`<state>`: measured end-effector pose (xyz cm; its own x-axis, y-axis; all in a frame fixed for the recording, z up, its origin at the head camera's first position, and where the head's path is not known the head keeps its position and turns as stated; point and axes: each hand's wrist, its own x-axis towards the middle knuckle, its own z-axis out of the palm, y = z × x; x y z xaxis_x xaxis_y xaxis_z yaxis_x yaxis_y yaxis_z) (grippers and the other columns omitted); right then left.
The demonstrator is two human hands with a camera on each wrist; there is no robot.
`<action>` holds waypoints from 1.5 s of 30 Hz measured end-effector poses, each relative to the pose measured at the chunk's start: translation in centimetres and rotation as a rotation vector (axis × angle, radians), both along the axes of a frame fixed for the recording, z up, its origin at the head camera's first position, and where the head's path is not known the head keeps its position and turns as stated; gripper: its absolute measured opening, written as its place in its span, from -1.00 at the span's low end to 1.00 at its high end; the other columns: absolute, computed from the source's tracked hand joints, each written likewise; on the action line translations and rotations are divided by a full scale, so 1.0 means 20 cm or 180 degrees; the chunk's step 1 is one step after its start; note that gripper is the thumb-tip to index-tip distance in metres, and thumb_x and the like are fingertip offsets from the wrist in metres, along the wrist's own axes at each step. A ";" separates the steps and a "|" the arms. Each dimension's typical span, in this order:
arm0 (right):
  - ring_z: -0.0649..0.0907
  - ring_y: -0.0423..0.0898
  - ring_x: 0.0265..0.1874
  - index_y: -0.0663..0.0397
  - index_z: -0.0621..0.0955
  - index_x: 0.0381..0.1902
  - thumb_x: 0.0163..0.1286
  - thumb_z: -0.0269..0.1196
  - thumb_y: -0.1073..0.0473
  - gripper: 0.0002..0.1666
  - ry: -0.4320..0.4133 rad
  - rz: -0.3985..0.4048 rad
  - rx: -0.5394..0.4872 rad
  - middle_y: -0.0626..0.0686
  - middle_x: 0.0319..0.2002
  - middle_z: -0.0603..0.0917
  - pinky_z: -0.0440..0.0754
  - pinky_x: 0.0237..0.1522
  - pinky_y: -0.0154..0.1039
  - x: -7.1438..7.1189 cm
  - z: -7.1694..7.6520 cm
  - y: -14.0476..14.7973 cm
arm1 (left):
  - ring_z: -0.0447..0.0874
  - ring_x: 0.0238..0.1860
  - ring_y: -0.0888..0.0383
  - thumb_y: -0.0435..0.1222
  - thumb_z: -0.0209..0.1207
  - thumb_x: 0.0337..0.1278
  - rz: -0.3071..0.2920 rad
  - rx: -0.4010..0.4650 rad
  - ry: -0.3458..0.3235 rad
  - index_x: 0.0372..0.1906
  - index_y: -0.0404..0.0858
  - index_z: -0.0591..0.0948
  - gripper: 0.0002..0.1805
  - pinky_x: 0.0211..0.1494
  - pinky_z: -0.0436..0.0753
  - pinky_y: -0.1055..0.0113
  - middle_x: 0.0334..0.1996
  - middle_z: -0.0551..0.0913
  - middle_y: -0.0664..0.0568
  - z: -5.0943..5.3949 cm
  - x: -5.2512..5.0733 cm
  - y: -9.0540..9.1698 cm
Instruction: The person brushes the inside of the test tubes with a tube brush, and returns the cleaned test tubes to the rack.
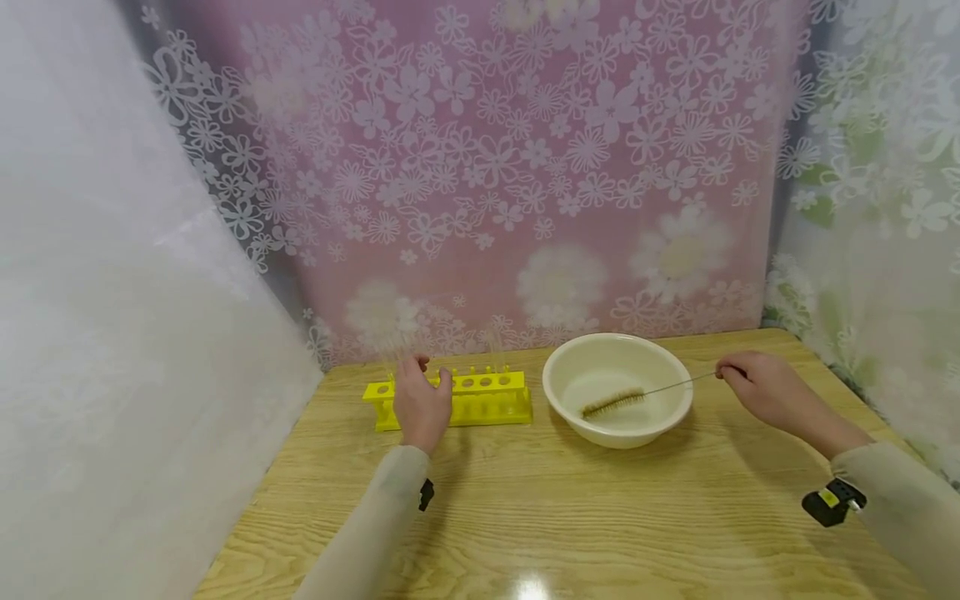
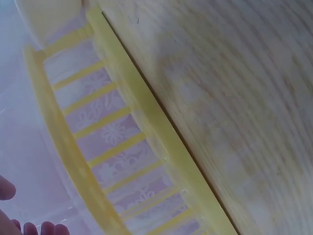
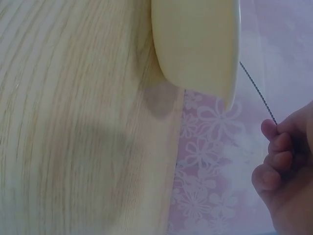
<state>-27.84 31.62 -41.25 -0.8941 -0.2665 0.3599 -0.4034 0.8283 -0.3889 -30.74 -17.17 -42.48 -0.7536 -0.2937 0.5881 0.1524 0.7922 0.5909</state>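
Note:
A yellow test tube rack (image 1: 491, 408) stands left of centre on the table, with clear test tubes (image 1: 497, 350) upright in it, faint against the curtain. My left hand (image 1: 422, 404) is over the rack's left part, thumb and fingers apart; in the left wrist view its fingertips (image 2: 46, 228) show beside the rack's upper bar. Nothing is visible between them. My right hand (image 1: 761, 392) pinches the twisted wire handle of a test tube brush (image 1: 615, 403), whose tan bristles lie over the inside of a white basin (image 1: 558, 408). The right wrist view shows curled fingers on the wire (image 3: 259, 93).
The wooden table (image 1: 525, 508) has its back edge against a pink flowered curtain (image 1: 480, 208). White sheeting (image 1: 150, 333) hangs along the left side and a patterned curtain (image 1: 877, 250) along the right.

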 end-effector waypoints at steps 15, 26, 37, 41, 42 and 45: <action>0.56 -0.38 -0.44 0.34 0.67 -0.03 0.60 0.03 0.25 -0.68 0.0126 -0.0006 -0.0173 0.26 -0.16 0.75 0.48 -0.48 -0.29 0.03 0.07 0.01 | 0.41 -0.52 0.07 -0.09 0.21 0.33 0.0122 0.0231 -0.0281 0.13 -0.16 0.45 -0.61 -0.41 0.40 0.21 -0.36 0.52 0.01 -0.04 -0.04 -0.06; 0.64 -0.14 -0.41 0.30 0.67 -0.03 0.62 0.00 0.22 -0.66 0.0178 -0.0037 -0.0197 0.28 -0.13 0.74 0.50 -0.47 -0.30 0.04 0.10 0.05 | 0.44 -0.66 0.14 -0.02 0.17 0.39 0.0204 0.0039 -0.0299 0.09 -0.17 0.56 -0.62 -0.47 0.43 0.25 -0.55 0.58 0.09 -0.02 -0.04 -0.04; 0.65 -0.11 -0.35 0.33 0.65 0.04 0.62 0.00 0.21 -0.64 0.0157 -0.0075 -0.0197 0.30 -0.09 0.73 0.47 -0.47 -0.29 0.02 0.15 0.01 | 0.60 -0.63 0.12 0.02 0.15 0.40 0.0278 -0.0040 -0.0488 0.11 -0.27 0.68 -0.53 -0.56 0.50 0.27 -0.49 0.75 -0.03 0.03 -0.05 -0.08; 0.46 -0.26 -0.59 0.35 0.64 0.06 0.64 -0.03 0.19 -0.61 0.0120 -0.0060 -0.0244 0.35 -0.07 0.72 0.37 -0.56 -0.27 0.03 0.16 0.02 | 0.66 -0.55 0.07 0.02 0.17 0.39 0.0328 -0.0079 -0.0485 0.08 -0.27 0.69 -0.54 -0.49 0.58 0.18 -0.45 0.77 -0.04 0.02 -0.06 -0.08; 0.41 -0.25 -0.63 0.36 0.63 0.07 0.65 -0.04 0.18 -0.60 0.0111 -0.0056 -0.0256 0.36 -0.06 0.71 0.34 -0.58 -0.27 0.03 0.16 0.02 | 0.66 -0.55 0.07 0.02 0.17 0.39 0.0338 -0.0078 -0.0479 0.07 -0.27 0.70 -0.54 -0.48 0.58 0.17 -0.45 0.77 -0.04 0.02 -0.06 -0.08; 0.34 -0.23 -0.68 0.37 0.63 0.06 0.65 -0.05 0.18 -0.59 0.0123 -0.0049 -0.0265 0.37 -0.07 0.71 0.32 -0.60 -0.26 0.04 0.17 0.02 | 0.63 -0.57 0.08 0.00 0.18 0.39 0.0336 -0.0032 -0.0456 0.05 -0.26 0.70 -0.56 -0.48 0.57 0.18 -0.46 0.75 -0.04 0.01 -0.06 -0.08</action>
